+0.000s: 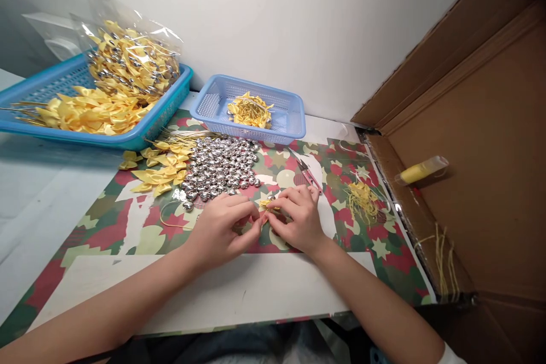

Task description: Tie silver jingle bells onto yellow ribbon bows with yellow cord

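Right hand (298, 219) grip pinched close on yellow ribbon (264, 203), likely steadying it; left hand (228, 227) curled, hold unclear. Silver bells (219, 168) lay near, probably for reach.

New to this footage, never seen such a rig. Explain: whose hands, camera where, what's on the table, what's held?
No machine: a person's bare left hand and right hand. The single picture comes from a camera on that person's head, looking forward and down.

On the camouflage-print sheet lie yellow ribbon bows, silver balls resembling jingle bells, thread snips and tangled yellow thread. Behind are a large blue basket and a smaller one, both holding bows.

The right fingers hold a small yellow ribbon piece; whether the left pinches it too is unclear.
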Demonstrator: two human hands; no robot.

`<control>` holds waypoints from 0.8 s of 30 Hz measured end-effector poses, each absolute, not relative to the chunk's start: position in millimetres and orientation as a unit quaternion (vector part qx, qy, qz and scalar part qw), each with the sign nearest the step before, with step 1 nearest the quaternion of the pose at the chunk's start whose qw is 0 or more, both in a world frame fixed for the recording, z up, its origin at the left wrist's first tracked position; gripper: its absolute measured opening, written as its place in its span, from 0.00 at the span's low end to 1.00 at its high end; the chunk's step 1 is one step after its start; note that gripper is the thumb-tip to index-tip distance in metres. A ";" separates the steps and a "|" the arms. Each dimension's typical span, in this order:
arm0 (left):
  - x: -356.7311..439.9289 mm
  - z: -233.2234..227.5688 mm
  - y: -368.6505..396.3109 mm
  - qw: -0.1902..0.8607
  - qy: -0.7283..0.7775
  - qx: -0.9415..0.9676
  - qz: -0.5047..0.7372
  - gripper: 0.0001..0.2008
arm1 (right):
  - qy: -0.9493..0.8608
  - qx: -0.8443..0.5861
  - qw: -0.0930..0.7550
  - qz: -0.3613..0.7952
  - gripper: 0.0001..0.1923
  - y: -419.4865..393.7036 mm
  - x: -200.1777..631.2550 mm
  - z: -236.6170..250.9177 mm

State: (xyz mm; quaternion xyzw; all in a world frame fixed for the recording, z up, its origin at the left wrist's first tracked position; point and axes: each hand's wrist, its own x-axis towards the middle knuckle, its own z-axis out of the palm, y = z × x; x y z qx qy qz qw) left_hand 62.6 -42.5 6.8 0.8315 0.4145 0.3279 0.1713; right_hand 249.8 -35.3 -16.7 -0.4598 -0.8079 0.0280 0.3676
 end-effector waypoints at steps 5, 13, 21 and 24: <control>62.1 6.8 -42.6 0.177 0.400 0.843 0.313 0.11 | -0.809 -0.463 0.363 0.001 0.07 -31.9 248.7 -22.2; 67.0 22.8 -37.7 0.121 0.480 0.835 0.242 0.11 | -0.809 -0.461 0.364 0.000 0.07 -30.3 248.1 -23.7; 75.7 14.8 -33.9 0.039 0.489 0.852 0.183 0.12 | -0.810 -0.467 0.356 0.001 0.08 -32.0 247.2 -22.5; 73.2 13.0 -33.2 0.028 0.478 0.858 0.186 0.12 | -0.814 -0.480 0.327 0.003 0.09 -31.9 247.1 -22.8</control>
